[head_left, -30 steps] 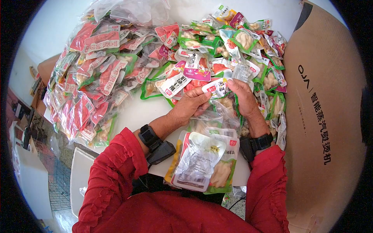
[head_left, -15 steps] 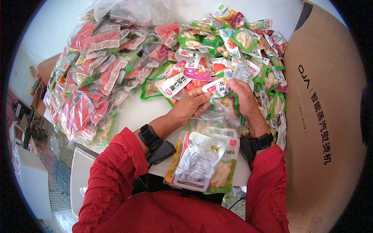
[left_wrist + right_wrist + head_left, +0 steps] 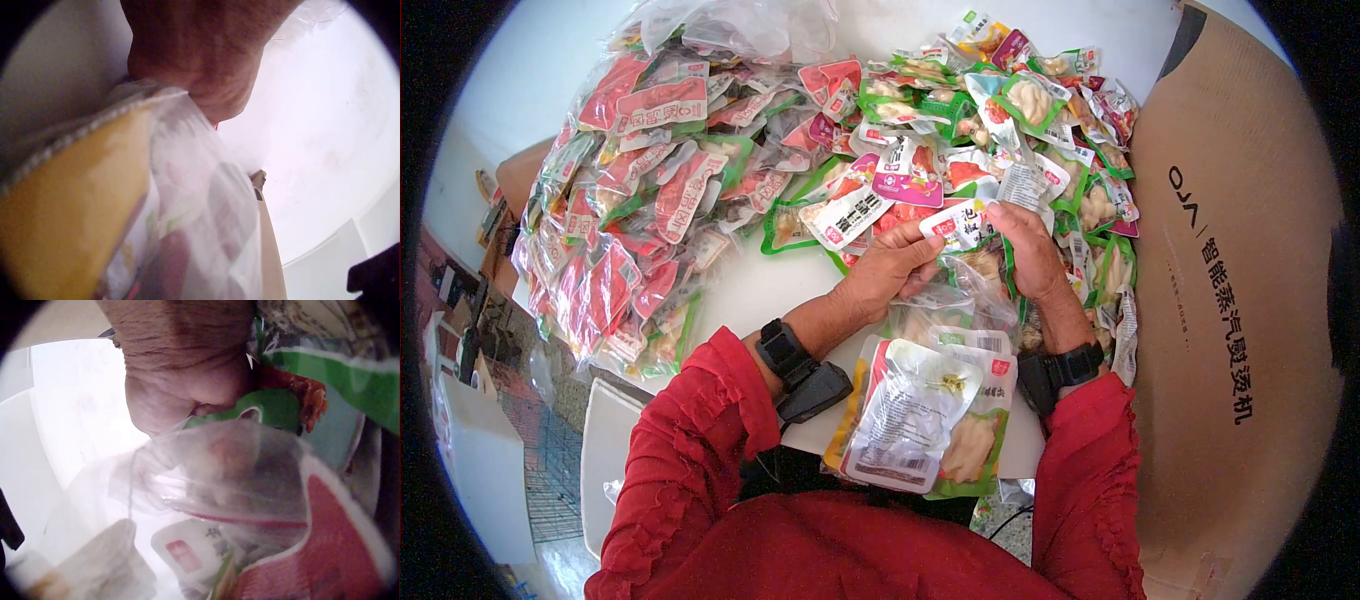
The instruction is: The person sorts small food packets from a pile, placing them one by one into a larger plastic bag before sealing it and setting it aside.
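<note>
In the head view both hands are at a small snack packet point(image 3: 960, 226) with a white printed top. The left hand point(image 3: 884, 272) pinches its left edge between thumb and fingers. At the right corner the right hand point(image 3: 1032, 252) grips it with the thumb in front, its fingers mostly hidden behind. Just below the hands lies a clear plastic bag point(image 3: 977, 296) holding several packets, among them a white-backed packet point(image 3: 915, 400) and a green-edged one point(image 3: 974, 448). In the right wrist view a red line crosses the clear bag point(image 3: 169, 481) near its mouth.
Loose snack packets point(image 3: 1030, 105) are heaped behind and right of the hands. A large clear sack point(image 3: 630, 190) full of packets stands at the left on the white table point(image 3: 745, 285). A tall cardboard box point(image 3: 1230, 300) borders the right side.
</note>
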Demonstrator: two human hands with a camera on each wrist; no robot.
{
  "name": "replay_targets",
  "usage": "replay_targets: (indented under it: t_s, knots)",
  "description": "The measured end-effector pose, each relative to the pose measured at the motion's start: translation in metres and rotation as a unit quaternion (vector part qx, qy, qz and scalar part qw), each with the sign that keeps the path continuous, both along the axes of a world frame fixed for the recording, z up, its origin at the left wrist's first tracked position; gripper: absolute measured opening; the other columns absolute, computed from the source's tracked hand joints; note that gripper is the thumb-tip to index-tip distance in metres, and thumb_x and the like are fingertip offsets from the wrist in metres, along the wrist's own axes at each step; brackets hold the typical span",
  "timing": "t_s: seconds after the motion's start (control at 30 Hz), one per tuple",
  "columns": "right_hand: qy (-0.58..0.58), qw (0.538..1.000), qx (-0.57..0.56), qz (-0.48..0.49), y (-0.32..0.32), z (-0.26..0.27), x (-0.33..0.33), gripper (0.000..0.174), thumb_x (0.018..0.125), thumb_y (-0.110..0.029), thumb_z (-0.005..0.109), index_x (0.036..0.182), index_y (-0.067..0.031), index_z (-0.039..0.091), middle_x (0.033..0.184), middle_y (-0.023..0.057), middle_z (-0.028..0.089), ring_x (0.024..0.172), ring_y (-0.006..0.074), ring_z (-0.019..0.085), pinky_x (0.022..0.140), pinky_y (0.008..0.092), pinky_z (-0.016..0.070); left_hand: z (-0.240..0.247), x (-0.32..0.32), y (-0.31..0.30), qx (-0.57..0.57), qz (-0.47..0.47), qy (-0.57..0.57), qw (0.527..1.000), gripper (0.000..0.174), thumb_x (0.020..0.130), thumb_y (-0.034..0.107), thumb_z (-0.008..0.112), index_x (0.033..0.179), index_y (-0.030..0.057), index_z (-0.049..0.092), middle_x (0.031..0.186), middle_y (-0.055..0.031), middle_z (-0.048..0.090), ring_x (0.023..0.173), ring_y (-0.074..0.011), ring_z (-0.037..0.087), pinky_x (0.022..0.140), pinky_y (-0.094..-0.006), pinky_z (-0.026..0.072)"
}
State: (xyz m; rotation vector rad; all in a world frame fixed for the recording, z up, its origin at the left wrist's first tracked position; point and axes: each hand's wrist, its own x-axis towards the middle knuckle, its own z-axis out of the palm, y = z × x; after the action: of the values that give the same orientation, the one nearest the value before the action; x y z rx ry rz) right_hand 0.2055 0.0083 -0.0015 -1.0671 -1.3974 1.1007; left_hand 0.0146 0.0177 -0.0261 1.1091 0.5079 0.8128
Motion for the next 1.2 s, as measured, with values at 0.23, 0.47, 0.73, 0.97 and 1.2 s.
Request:
replay_targets:
  t_s: [0.23,0.47,0.73,0.97,1.2]
  knots:
    - [-0.003,0.999,-0.007,0.031,-0.001,0.003,0.000,0.035,0.086,-0.030,0.047,0.091,0.0022,0.059,0.087,0.0038,0.060,0.082,0.0106,0.052,0.080,0.0238,0.0382,0.000,-0.001,0.001,-0.004,-0.012,-0.013,1.000,0.018,0.089,0.020,0.046,0.100,0.0087,0.055,0.053,0.0048,0.044,0.038,-0.0018,0.029,0.034,-0.0167,0.0194]
    - [-0.022,1.000,0.003,0.001,-0.002,0.003,-0.001,0.036,0.086,-0.030,0.047,0.091,0.0033,0.059,0.086,0.0051,0.060,0.082,0.0113,0.053,0.080,0.0241,0.0385,-0.001,-0.002,0.001,-0.010,-0.007,-0.009,1.000,0.017,0.089,0.021,0.048,0.099,0.0092,0.056,0.055,0.0043,0.045,0.038,-0.0019,0.030,0.034,-0.0167,0.0195]
    - [-0.015,1.000,0.002,0.000,0.003,-0.003,0.003,0.036,0.086,-0.029,0.048,0.092,0.0043,0.059,0.087,0.0072,0.060,0.084,0.0129,0.053,0.081,0.0249,0.0389,0.001,-0.004,0.000,-0.027,-0.019,-0.032,0.999,0.014,0.087,0.018,0.050,0.097,0.0097,0.056,0.056,0.0042,0.045,0.040,-0.0022,0.033,0.034,-0.0163,0.0207]
    - [-0.036,0.999,0.010,-0.016,0.004,-0.006,0.006,0.036,0.086,-0.029,0.048,0.093,0.0048,0.059,0.089,0.0093,0.060,0.086,0.0145,0.054,0.082,0.0258,0.0391,0.006,-0.002,-0.003,-0.046,0.004,-0.018,0.999,0.020,0.087,0.021,0.051,0.101,0.0089,0.057,0.053,0.0029,0.046,0.035,-0.0037,0.030,0.033,-0.0184,0.0181]
    - [-0.047,0.999,0.019,-0.013,0.004,-0.006,0.005,0.034,0.086,-0.028,0.048,0.092,0.0040,0.059,0.088,0.0082,0.060,0.086,0.0142,0.054,0.082,0.0258,0.0395,0.003,-0.005,0.000,-0.048,-0.017,-0.040,0.998,0.018,0.085,0.017,0.052,0.100,0.0083,0.057,0.059,0.0028,0.049,0.039,-0.0025,0.034,0.033,-0.0163,0.0212]
